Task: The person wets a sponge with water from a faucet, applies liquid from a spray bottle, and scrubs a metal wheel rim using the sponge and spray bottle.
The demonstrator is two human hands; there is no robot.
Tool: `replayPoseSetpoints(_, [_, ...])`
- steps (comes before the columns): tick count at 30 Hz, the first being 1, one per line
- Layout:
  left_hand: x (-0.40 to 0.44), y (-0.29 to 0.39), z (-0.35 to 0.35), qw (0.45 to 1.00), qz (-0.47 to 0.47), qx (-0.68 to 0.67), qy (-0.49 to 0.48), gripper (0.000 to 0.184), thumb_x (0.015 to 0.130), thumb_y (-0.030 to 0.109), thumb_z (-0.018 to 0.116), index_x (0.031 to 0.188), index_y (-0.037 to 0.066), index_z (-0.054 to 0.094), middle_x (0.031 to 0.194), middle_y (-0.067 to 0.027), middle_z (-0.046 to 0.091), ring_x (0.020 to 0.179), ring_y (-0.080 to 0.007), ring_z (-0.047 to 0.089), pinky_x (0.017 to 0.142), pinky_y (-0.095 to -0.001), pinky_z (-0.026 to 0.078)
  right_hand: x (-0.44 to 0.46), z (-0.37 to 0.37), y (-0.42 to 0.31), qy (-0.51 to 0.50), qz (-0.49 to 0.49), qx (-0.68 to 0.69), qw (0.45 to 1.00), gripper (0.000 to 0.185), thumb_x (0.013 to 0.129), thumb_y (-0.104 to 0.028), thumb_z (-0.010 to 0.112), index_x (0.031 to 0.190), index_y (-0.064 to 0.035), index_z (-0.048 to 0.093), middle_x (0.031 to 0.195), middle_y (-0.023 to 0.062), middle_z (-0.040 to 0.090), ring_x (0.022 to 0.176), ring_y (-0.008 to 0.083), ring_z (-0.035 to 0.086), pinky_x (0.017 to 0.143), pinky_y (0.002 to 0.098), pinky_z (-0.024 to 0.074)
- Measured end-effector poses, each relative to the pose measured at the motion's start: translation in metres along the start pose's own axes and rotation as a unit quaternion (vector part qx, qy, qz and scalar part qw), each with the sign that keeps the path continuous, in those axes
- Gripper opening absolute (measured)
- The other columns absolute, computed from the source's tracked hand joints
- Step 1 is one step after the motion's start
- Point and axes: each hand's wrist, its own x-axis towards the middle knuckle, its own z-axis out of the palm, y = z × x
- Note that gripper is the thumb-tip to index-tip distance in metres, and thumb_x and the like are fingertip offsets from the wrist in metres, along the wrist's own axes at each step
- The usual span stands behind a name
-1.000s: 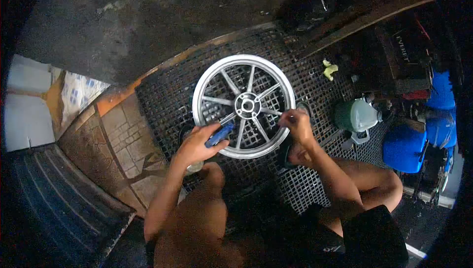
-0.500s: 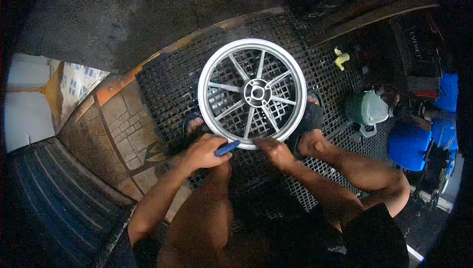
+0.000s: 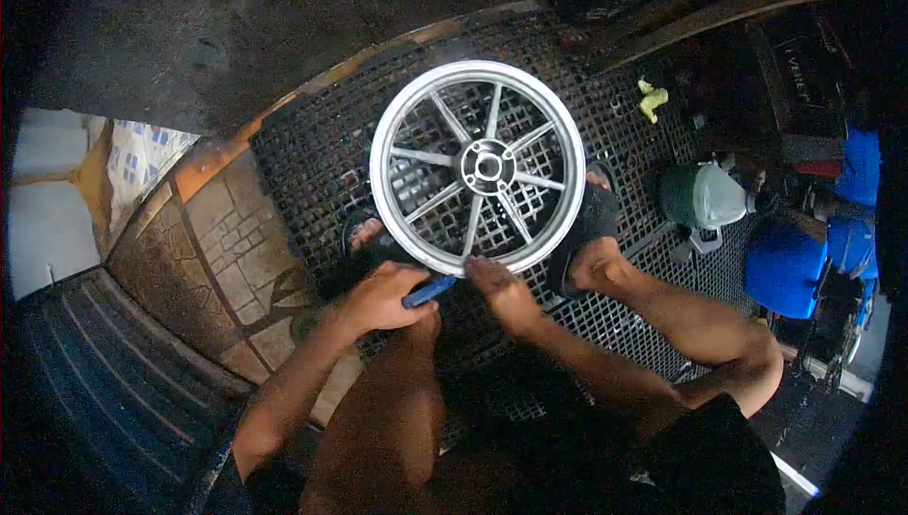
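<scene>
A silver motorcycle wheel (image 3: 380,151) with several thin spokes and a round hub lies nearly flat between my feet, its tire absent. My left hand (image 3: 388,295) is closed around a dark blue elongated object (image 3: 429,291) at the near left edge of the wheel. Its far tip reaches close to the rim; I cannot tell its exact kind. On the near edge of the rim, the fingers of my right hand (image 3: 504,296) press over the metal. Whatever lies under those fingers, if anything, is hidden.
Beneath the wheel is a black grid mat (image 3: 312,151). To the right stand a greenish translucent jug (image 3: 714,198) and a blue container (image 3: 785,274). A yellow crumpled item (image 3: 651,101) lies farther back. Stone-patterned tiles (image 3: 227,250) border the mat, with a dark ribbed surface (image 3: 104,383) lower left.
My right hand has slid left along the near rim, closer to my left hand. The whole view has shifted slightly, with the wheel appearing a little higher and farther left.
</scene>
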Motion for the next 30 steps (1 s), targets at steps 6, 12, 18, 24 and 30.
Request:
replayPoseSetpoints(6, [-0.003,0.017,-0.011,0.992,-0.011,-0.036,0.121,0.045,0.082,0.039,0.07,0.113,0.008,0.066,0.105,-0.0192,0.067,0.102,-0.0405,0.059,0.093,-0.0459,0.045,-0.008,-0.003,0.002,0.03,0.002,0.033,0.999,0.048,0.086,-0.002,0.045,0.133,-0.0006,0.053,0.138,0.02,0.053,0.131,0.0345,0.048,0.113,0.043,0.0353])
replayPoseSetpoints(12, [0.001,0.025,-0.029,0.994,-0.014,-0.033,0.104,0.044,0.081,0.039,0.072,0.11,0.006,0.066,0.104,-0.0174,0.067,0.103,-0.039,0.059,0.092,-0.0443,0.046,-0.007,-0.011,0.038,0.023,-0.064,0.132,0.989,0.043,0.086,-0.008,0.051,0.129,-0.0009,0.056,0.128,0.0195,0.059,0.12,0.0352,0.055,0.107,0.046,0.0401])
replayPoseSetpoints(18, [0.021,0.039,-0.024,0.998,0.051,-0.038,0.029,0.043,0.081,0.04,0.071,0.108,0.008,0.066,0.102,-0.0179,0.067,0.1,-0.037,0.062,0.091,-0.0441,0.047,-0.014,-0.027,0.032,0.02,-0.079,0.022,0.996,0.046,0.086,-0.006,0.049,0.132,-0.0015,0.053,0.127,0.0219,0.058,0.122,0.0349,0.054,0.107,0.0444,0.0412])
replayPoseSetpoints(24, [0.026,0.049,-0.013,0.997,0.023,-0.017,0.078,0.039,0.083,0.041,0.069,0.101,0.007,0.064,0.098,-0.0161,0.066,0.104,-0.0363,0.061,0.093,-0.0425,0.045,-0.028,-0.067,0.106,-0.117,-0.093,-0.067,0.986,0.046,0.088,-0.006,0.047,0.134,-0.0026,0.052,0.135,0.0187,0.055,0.126,0.0298,0.052,0.109,0.0411,0.0401])
replayPoseSetpoints(30, [0.03,0.05,-0.017,0.992,0.037,-0.02,0.115,0.035,0.083,0.038,0.069,0.097,0.007,0.063,0.095,-0.0159,0.064,0.101,-0.0378,0.06,0.09,-0.0445,0.045,-0.03,-0.097,0.136,-0.147,-0.088,-0.091,0.981,0.052,0.081,-0.004,0.054,0.133,-0.0008,0.052,0.137,0.0179,0.053,0.129,0.0308,0.05,0.112,0.039,0.0389])
